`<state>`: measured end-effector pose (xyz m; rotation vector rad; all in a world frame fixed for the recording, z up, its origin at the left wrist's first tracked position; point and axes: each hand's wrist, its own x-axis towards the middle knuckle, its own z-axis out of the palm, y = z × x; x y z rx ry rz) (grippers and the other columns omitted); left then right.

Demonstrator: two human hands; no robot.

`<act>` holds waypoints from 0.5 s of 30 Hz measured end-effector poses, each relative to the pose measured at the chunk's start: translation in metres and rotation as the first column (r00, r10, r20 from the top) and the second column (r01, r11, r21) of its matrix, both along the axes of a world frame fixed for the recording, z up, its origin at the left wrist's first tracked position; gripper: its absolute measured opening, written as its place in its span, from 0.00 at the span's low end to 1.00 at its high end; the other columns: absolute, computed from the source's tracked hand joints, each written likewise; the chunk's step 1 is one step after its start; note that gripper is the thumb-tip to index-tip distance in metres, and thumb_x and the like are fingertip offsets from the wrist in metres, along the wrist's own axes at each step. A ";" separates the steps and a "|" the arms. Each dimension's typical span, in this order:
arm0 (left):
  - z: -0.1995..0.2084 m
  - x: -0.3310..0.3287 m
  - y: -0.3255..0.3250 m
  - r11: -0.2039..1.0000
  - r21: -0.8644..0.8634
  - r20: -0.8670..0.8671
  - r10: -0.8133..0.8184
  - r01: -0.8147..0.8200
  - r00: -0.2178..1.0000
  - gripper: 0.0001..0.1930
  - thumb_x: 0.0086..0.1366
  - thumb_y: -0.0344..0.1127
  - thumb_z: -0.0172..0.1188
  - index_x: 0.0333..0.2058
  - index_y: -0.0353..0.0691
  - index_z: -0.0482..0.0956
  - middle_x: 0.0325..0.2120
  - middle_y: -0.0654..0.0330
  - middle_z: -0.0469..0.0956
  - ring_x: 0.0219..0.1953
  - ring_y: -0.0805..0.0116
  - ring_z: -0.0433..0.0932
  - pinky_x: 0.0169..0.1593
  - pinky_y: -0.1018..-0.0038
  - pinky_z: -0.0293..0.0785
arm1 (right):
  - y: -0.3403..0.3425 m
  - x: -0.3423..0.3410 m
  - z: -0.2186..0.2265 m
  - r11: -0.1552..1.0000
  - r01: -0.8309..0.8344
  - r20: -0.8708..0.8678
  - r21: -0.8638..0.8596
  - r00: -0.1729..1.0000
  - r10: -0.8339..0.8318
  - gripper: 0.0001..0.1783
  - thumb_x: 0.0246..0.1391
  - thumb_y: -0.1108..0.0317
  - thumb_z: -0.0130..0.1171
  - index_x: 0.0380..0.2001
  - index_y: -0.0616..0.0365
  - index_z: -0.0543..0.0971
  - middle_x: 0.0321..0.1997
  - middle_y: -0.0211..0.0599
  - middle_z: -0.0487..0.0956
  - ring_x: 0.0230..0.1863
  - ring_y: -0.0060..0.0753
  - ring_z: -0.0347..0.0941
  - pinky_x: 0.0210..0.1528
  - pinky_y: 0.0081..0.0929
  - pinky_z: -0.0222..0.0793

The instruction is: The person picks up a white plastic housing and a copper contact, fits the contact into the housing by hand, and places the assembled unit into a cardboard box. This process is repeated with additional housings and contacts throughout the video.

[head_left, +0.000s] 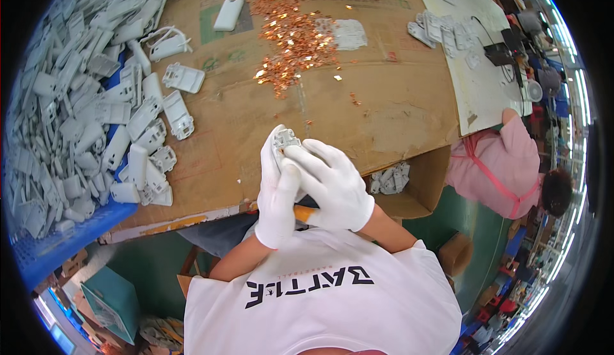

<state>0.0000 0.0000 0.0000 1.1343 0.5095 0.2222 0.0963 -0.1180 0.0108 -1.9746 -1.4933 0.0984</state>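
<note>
Both my hands wear white gloves and meet over the near edge of the cardboard-covered table. My left hand [276, 195] is wrapped round a white plastic housing [286, 139], whose open end with moulded details shows above the fingers. Over it lies my right hand [328, 179], its fingertips pressed to the housing near a tiny copper-coloured spot. Whether the right fingers pinch a small copper piece cannot be made out. Beyond my hands spreads a heap of small copper-coloured metal pieces [291, 45]. A single white housing [229, 14] lies left of the heap.
A blue crate [83, 243] heaped with white housings [77, 118] fills the left side, some spilling onto the table. An open cardboard box [416, 192] with white parts sits below the table edge at right. Farther right, a person in pink [495, 169] is beside a pale worktop [476, 93].
</note>
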 end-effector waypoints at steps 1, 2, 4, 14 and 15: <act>-0.002 0.001 0.004 0.991 -0.134 -0.016 -0.029 0.027 0.999 0.32 0.76 0.48 0.41 0.71 0.38 0.48 0.63 0.57 0.62 0.64 0.62 0.65 0.66 0.67 0.61 | 0.003 0.000 0.000 0.996 -0.001 -0.010 -0.090 1.000 0.000 0.40 0.35 0.60 0.72 0.56 0.56 0.73 0.65 0.41 0.69 0.54 0.47 0.70 0.54 0.45 0.71; -0.004 0.005 0.008 0.989 -0.151 -0.047 -0.018 0.011 0.999 0.32 0.76 0.48 0.41 0.71 0.37 0.51 0.64 0.55 0.62 0.64 0.65 0.65 0.65 0.69 0.62 | 0.006 -0.001 -0.008 0.993 0.032 -0.030 -0.115 0.999 -0.036 0.37 0.39 0.60 0.71 0.56 0.53 0.74 0.60 0.40 0.71 0.49 0.47 0.72 0.49 0.44 0.73; -0.005 0.023 0.007 0.988 0.008 -0.084 -0.154 0.155 0.985 0.34 0.75 0.51 0.43 0.71 0.35 0.51 0.65 0.50 0.65 0.65 0.60 0.67 0.64 0.69 0.64 | -0.004 0.013 -0.020 0.958 0.075 -0.154 -0.278 0.981 -0.121 0.36 0.38 0.66 0.72 0.56 0.52 0.76 0.55 0.39 0.75 0.48 0.47 0.75 0.47 0.40 0.73; -0.012 0.031 0.103 0.006 0.979 -0.198 0.307 0.206 0.931 0.27 0.59 0.31 0.64 0.58 0.38 0.72 0.62 0.44 0.66 0.63 0.45 0.66 0.64 0.59 0.65 | -0.037 0.225 -0.030 0.832 0.555 0.561 -0.014 0.692 -0.453 0.15 0.53 0.71 0.57 0.45 0.46 0.74 0.36 0.38 0.74 0.40 0.46 0.77 0.38 0.41 0.75; -0.019 0.027 0.116 -0.077 0.953 -0.246 0.374 0.294 0.894 0.27 0.58 0.31 0.64 0.57 0.38 0.72 0.61 0.44 0.65 0.62 0.45 0.67 0.63 0.59 0.66 | -0.049 0.264 -0.035 0.767 0.640 0.544 -0.046 0.660 -0.518 0.13 0.54 0.72 0.56 0.43 0.47 0.74 0.39 0.42 0.74 0.42 0.51 0.77 0.40 0.45 0.75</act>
